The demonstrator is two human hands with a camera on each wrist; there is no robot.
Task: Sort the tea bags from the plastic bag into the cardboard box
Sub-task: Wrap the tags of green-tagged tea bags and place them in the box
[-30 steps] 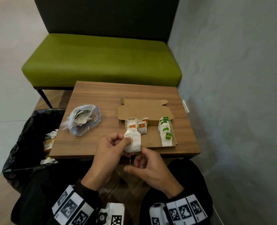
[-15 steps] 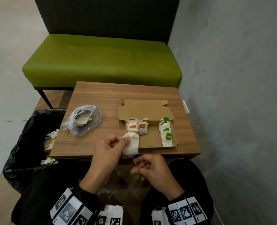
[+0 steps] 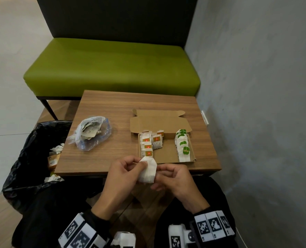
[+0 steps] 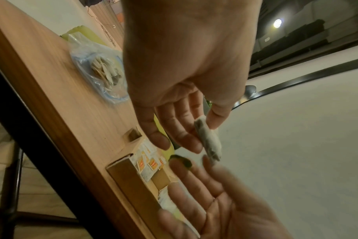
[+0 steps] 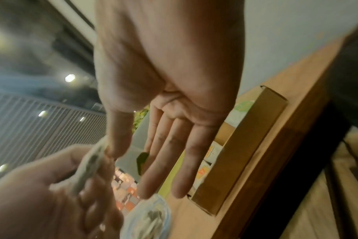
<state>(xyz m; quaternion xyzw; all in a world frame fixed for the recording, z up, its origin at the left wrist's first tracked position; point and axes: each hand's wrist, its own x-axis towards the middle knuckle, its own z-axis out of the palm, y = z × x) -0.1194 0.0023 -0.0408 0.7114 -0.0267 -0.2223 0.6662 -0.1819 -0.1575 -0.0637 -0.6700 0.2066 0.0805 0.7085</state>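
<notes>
White tea bag [image 3: 148, 170] pinched in left hand [image 3: 120, 173] at lower centre, right hand [image 3: 173, 178] fingering its green tag, likely tidying string before cardboard box [image 3: 166, 149]; plastic bag [image 3: 90, 133] left on counter [image 3: 112, 104].

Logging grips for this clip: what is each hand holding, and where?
The left hand pinches the tea bag at its upper left edge; the right hand touches its right edge, grip unclear.

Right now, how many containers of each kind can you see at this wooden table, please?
Clear plastic bag: 1
Open brown cardboard box: 1
Black rubbish bag: 1
Total: 3
</notes>
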